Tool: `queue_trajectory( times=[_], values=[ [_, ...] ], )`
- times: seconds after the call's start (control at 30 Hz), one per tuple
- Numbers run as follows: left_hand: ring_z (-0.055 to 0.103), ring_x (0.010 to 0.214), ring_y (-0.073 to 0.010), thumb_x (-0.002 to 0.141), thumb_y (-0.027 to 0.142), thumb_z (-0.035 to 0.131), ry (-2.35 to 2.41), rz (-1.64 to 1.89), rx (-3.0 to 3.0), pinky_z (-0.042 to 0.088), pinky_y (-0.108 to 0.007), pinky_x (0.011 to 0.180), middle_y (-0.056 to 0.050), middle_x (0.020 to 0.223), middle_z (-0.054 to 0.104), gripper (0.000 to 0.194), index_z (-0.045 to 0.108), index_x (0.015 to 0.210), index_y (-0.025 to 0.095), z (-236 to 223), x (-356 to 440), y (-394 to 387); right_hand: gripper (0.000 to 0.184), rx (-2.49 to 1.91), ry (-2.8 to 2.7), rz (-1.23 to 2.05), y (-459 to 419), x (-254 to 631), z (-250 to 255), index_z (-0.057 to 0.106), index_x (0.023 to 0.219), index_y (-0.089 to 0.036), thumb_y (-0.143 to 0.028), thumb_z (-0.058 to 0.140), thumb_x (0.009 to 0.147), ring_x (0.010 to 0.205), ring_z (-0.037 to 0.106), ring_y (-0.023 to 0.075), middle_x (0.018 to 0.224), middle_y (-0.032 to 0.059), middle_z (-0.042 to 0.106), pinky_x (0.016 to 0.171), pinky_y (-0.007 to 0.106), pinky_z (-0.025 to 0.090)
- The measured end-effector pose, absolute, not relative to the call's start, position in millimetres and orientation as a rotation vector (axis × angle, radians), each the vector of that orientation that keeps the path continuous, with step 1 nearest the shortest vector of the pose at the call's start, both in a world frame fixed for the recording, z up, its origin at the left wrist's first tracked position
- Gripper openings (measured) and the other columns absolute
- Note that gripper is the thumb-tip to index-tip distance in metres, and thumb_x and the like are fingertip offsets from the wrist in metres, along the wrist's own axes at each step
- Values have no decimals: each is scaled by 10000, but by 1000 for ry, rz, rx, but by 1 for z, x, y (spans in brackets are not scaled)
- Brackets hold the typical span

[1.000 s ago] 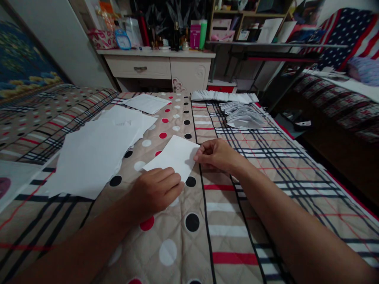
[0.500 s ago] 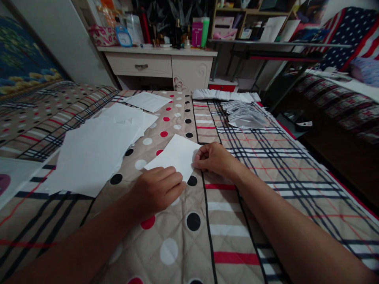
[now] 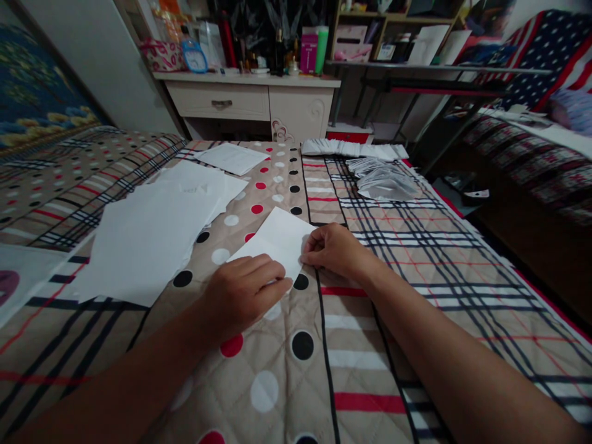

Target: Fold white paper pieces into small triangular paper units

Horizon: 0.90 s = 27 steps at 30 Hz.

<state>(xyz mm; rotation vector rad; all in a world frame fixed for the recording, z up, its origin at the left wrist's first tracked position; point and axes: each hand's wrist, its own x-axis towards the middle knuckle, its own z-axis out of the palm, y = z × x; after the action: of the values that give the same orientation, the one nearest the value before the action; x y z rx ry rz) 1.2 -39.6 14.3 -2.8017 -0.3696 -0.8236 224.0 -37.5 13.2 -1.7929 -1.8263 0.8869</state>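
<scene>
A small white sheet of paper [image 3: 280, 237] lies slantwise on the quilted bedspread in front of me. My right hand [image 3: 333, 246] is closed in a pinch on the sheet's right-hand corner. Across its near edge rests my left hand [image 3: 247, 285], fingers curled over the paper and thumb close below them. The part of the sheet beneath the left fingers is hidden. To the left, larger white sheets [image 3: 148, 228] are spread in a loose overlapping pile.
Another small stack of white paper [image 3: 232, 158] lies beyond the pile. At the far right of the bed are a long row of folded papers [image 3: 351, 148] and a fanned bundle of papers [image 3: 386, 179]. A white dresser [image 3: 240, 102] stands past the bed's far edge.
My left hand has lifted slightly and its fingers have shifted a little over the near edge of the sheet. The right hand keeps its pinch in the same place.
</scene>
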Motion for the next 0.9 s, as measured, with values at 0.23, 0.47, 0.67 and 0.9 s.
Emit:
queue_trajectory(
  times=[0.23,0.47,0.67,0.9],
  values=[
    [597,789,-153,871,181,643,-594,-897,-3023,451,-285,700,-26,843,682,50,687,878,160,1,-5,-26,75,-1820,-1821,887,-36,225,10,701,669,-167,-242,710,675,521,531,93,587,-5,650,474,206,305],
    [516,646,-105,910,288,597,-1065,-912,-3133,375,-249,607,-3,708,582,244,647,708,159,-6,-2,-20,63,-1827,-1775,947,-36,225,10,698,671,-166,-228,692,666,522,548,96,591,-3,652,474,201,326],
    [387,558,-93,885,334,600,-1369,-750,-3001,282,-264,568,24,610,474,373,471,582,160,-6,1,-19,70,-1848,-1783,943,-36,225,12,695,672,-170,-239,687,668,494,523,88,573,-8,641,469,204,314],
    [394,541,-107,828,457,623,-1781,-617,-2849,247,-271,559,31,560,482,366,534,602,181,-3,2,-19,69,-1876,-1800,931,-37,223,15,701,670,-171,-240,691,669,516,531,100,594,4,653,471,213,310]
  ],
)
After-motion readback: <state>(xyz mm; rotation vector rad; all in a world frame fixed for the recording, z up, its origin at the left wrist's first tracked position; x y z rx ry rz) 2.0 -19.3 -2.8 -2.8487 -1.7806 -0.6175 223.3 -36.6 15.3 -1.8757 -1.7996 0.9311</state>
